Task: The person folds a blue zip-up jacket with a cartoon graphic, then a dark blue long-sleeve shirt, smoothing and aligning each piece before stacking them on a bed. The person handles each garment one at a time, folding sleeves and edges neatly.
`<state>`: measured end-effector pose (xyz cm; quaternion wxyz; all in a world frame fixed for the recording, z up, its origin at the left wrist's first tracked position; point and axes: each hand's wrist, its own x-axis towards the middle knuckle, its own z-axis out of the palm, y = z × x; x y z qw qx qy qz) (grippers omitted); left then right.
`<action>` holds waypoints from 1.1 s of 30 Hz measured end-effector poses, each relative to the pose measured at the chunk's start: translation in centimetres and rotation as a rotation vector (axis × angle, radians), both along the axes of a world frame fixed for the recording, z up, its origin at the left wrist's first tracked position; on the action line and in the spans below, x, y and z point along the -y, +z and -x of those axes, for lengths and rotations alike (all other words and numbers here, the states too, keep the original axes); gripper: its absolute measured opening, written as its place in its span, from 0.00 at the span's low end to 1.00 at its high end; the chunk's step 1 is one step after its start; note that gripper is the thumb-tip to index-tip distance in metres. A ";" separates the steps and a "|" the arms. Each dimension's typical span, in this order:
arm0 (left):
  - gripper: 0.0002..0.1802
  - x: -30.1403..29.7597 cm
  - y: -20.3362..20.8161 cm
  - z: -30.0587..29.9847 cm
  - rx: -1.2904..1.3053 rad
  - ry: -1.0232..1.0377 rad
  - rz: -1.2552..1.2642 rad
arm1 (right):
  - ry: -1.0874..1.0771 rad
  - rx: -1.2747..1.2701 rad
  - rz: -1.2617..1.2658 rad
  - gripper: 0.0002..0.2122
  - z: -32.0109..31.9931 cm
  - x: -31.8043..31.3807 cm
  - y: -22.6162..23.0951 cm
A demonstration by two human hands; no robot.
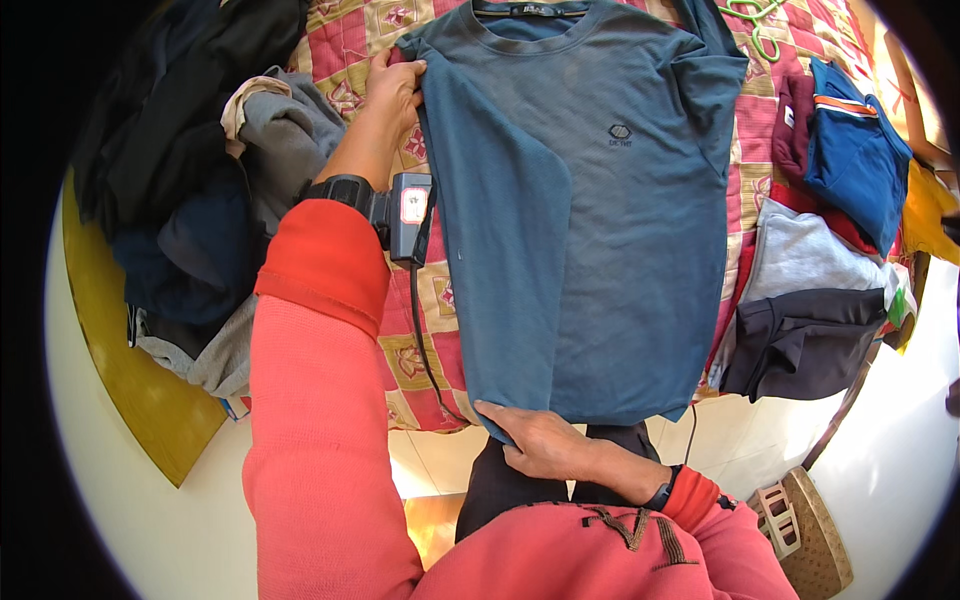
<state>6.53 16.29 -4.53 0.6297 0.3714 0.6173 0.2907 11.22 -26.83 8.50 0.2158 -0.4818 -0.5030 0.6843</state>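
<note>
A blue-grey long-sleeved shirt (640,230) lies front side up, its collar at the far side. Its left-side sleeve (505,220) is folded inward and runs down along the body to the hem. At the shoulder edge, my left hand (398,88) is closed on the cloth with its fingers curled. My right hand (545,443) grips the sleeve's cuff end at the near hem, the thumb partly out of sight. Over the far right shoulder, the other sleeve (705,85) lies bunched, and part of it is hidden.
Under the shirt is a red-and-beige patterned bedspread (408,360). Dark and grey clothes (190,210) are heaped at left. Folded garments (810,340) lie at right, near green hangers (765,40). A cable (420,330) hangs from a grey box (410,215) on my left wrist.
</note>
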 end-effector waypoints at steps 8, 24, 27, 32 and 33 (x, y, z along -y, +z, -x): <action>0.45 -0.1 -0.3 0.1 -0.017 -0.052 -0.051 | 0.227 0.183 0.068 0.28 1.2 0.3 -3.4; 0.11 21.9 5.5 8.8 -0.159 -0.190 -0.271 | -0.140 0.697 -0.829 0.22 -6.5 -10.6 -5.6; 0.17 27.1 5.4 8.6 -0.486 -0.334 -0.475 | -0.060 0.930 -0.755 0.31 -7.6 -13.8 -7.4; 0.22 28.6 3.5 7.5 -0.804 -0.343 -0.706 | 0.016 1.108 -0.665 0.35 -8.9 -14.6 -10.6; 0.19 28.6 3.2 7.4 -0.790 -0.297 -0.674 | 0.021 1.117 -0.678 0.35 -8.9 -14.4 -11.2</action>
